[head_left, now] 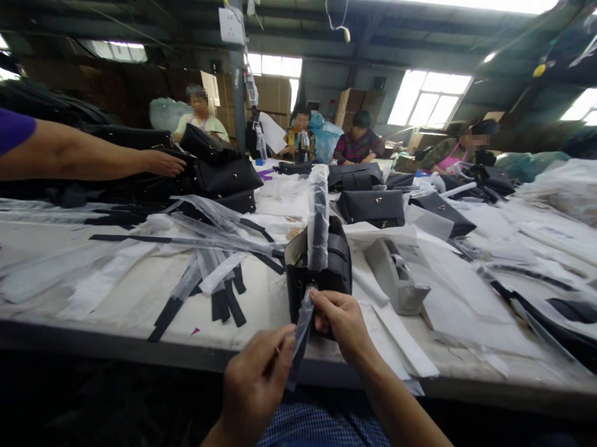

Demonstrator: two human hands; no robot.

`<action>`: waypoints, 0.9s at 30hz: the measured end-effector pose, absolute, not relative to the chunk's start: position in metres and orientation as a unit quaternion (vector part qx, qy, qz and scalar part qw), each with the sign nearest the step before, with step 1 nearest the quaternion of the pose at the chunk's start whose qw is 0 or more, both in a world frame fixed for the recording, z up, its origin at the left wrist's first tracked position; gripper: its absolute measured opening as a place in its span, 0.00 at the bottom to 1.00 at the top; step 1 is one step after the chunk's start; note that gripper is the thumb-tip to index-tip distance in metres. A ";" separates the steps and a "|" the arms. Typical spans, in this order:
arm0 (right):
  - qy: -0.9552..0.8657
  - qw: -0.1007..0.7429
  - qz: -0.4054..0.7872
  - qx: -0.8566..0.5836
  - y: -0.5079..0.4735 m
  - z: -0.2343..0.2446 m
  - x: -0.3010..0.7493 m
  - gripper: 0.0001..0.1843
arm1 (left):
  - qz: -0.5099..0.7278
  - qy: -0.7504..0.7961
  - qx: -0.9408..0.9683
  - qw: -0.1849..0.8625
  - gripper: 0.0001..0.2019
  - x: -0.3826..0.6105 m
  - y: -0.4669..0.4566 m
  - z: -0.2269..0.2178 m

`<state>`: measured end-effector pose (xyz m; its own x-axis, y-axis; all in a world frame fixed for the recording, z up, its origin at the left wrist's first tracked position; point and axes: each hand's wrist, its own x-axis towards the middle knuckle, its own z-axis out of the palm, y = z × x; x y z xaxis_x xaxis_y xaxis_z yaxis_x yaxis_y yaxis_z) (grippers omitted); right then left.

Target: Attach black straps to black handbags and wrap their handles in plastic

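A small black handbag [340, 251] stands on end near the table's front edge, directly before me. Rising from its top is a black strap in clear plastic film [317, 229]. A second plastic-wrapped strap end [303, 320] hangs down from the bag's near side. My right hand [340, 314] pinches this strap end close to the bag, fingers closed. Lower and to the left, my left hand [259, 369] is closed too, with thumb and forefinger pinched at the edge of the strap's film. Its fingertips partly hide what they grip.
Loose straps in film [221, 281] lie to the left. A grey molded insert [396, 275] and white paper sheets [462, 295] are on the right. More black handbags [370, 206] stand behind. A co-worker's arm [89, 151] reaches in from the left; several people sit across the table [262, 299].
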<state>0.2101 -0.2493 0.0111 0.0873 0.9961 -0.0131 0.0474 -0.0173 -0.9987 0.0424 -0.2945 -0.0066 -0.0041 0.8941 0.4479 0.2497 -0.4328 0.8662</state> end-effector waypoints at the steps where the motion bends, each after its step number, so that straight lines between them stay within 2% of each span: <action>1: -0.488 0.504 0.470 -0.536 -0.250 0.011 0.210 0.26 | 0.565 0.481 0.590 0.319 0.09 0.042 -0.291 -0.002; 5: -0.508 0.505 0.444 -0.538 -0.252 0.014 0.208 0.26 | 0.487 0.471 0.480 0.557 0.17 0.052 -0.270 0.008; 8: -0.525 0.511 0.414 -0.540 -0.253 0.016 0.207 0.26 | 0.457 0.440 0.425 0.645 0.18 0.067 -0.266 0.005; 16: -0.609 0.469 0.347 -0.537 -0.262 0.024 0.222 0.25 | 0.504 0.464 0.365 0.631 0.21 0.082 -0.275 -0.010; 19: -0.571 0.517 0.264 -0.581 -0.261 0.032 0.269 0.24 | 0.527 0.473 0.370 0.601 0.23 0.083 -0.274 -0.015; 21: -0.495 0.560 0.155 -0.646 -0.255 0.036 0.316 0.21 | 0.541 0.469 0.368 0.593 0.23 0.085 -0.274 -0.017; 23: -0.453 0.526 0.082 -0.715 -0.244 0.036 0.367 0.18 | 0.544 0.472 0.361 0.593 0.23 0.086 -0.273 -0.017; 27: -0.421 0.483 0.114 -0.759 -0.220 0.023 0.434 0.14 | 0.532 0.481 0.356 0.600 0.25 0.089 -0.273 -0.016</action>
<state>0.4342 -0.2201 0.0227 0.6193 0.7493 0.2343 0.5296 -0.1784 -0.8293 0.0887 -0.2726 -0.0164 -0.0274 0.9797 -0.1986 -0.2956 0.1818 0.9379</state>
